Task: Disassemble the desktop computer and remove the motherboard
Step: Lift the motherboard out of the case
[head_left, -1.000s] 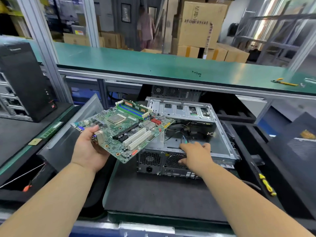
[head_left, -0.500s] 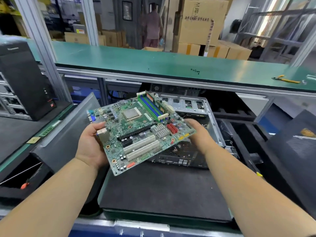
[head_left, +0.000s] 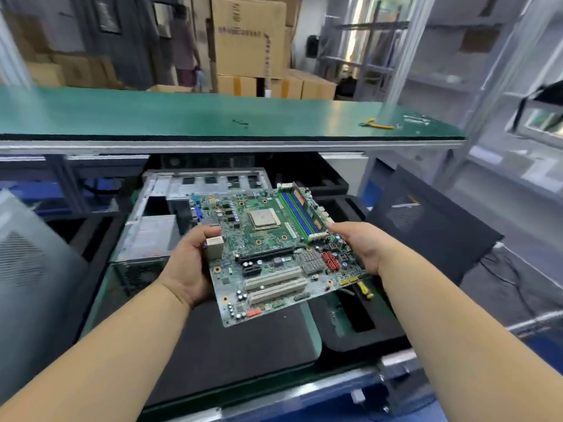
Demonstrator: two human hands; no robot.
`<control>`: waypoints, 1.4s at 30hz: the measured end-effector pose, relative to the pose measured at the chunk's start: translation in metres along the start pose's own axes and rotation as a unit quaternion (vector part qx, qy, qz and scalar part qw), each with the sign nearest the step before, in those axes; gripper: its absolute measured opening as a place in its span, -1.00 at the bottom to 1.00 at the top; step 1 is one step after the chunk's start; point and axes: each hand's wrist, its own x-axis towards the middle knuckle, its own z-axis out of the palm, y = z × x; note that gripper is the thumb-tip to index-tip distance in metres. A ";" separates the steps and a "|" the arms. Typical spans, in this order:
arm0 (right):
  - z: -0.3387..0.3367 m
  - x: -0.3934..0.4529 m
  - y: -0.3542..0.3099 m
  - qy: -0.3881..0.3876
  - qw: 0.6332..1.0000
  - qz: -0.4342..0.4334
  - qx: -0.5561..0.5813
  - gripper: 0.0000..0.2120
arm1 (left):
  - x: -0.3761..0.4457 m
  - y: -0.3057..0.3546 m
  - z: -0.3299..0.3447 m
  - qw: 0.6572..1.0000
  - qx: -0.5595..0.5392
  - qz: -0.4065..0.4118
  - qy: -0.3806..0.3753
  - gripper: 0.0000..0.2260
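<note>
While the case [head_left: 152, 239] lies opened, both hands grasp the motherboard [head_left: 268, 254].

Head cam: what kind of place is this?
Likely a PC teardown line in a warehouse: green-matted bench, stacked cardboard boxes behind, an opened computer case, and both hands holding a bare motherboard.

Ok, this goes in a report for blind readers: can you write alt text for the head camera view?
Two bare hands, left hand and right hand, hold a green rectangular motherboard by its side edges above an open grey metal computer case on a black mat. Yellow-handled pliers lie on the green shelf behind.
</note>
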 end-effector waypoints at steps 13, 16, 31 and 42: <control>-0.159 0.064 0.112 0.125 0.992 0.010 -0.002 -0.64 | 0.069 -0.118 0.125 0.988 0.052 -0.145 -0.023 -0.77; -0.173 0.073 0.143 0.131 0.991 0.034 -0.007 -0.78 | 0.079 -0.151 0.129 0.978 0.098 -0.186 -0.006 -0.79; -0.141 0.092 0.221 0.110 0.988 0.063 -0.088 -0.70 | 0.101 -0.219 0.082 0.852 0.452 -0.245 0.102 -0.27; -0.147 0.090 0.204 0.087 0.976 0.085 -0.180 -0.52 | 0.101 -0.212 0.090 0.804 0.531 -0.253 0.090 -0.50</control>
